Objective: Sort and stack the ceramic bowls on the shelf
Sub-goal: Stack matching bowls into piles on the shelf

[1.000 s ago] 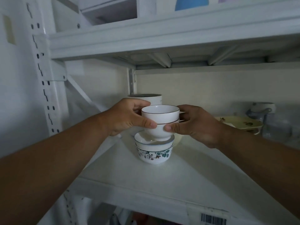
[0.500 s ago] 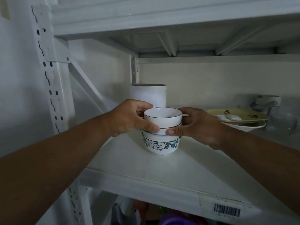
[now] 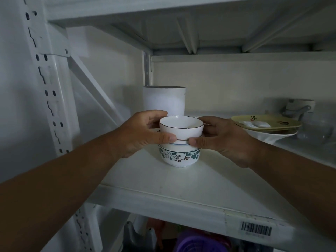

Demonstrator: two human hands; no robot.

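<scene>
**Both hands seating plain bowls onto floral bowl, mid shelf**

White metal shelving unit, slotted upright on the left with a diagonal brace, pale wall behind, dim light. The shelf board carries everything; barcode sticker on its front edge. Deck of the next shelf up overhead. Below the board, a purple basket and other items, too dark to name.

Tall white cylinder container stands at the back, just behind the stack. To the right, well apart from the stack: yellow plate lying over a white dish, small white packets on it. Far right, a grey-lidded jar, blurred.

Bowl stack sits left of centre on the board: floral bowl at the bottom, resting on the board; a blue-rimmed bowl nested in it, only a band showing; two white bowls with dark rims on top.

Left hand curled round the left side of the top bowls, thumb on the front wall. Right hand mirrors it, thumb at the lower dark rim, fingers behind. Grip from both sides likely keeps the nested pair level and centred while it settles. Stack looks seated; letting go seems next. Risk: tall narrow stack could tip if nudged.
</scene>
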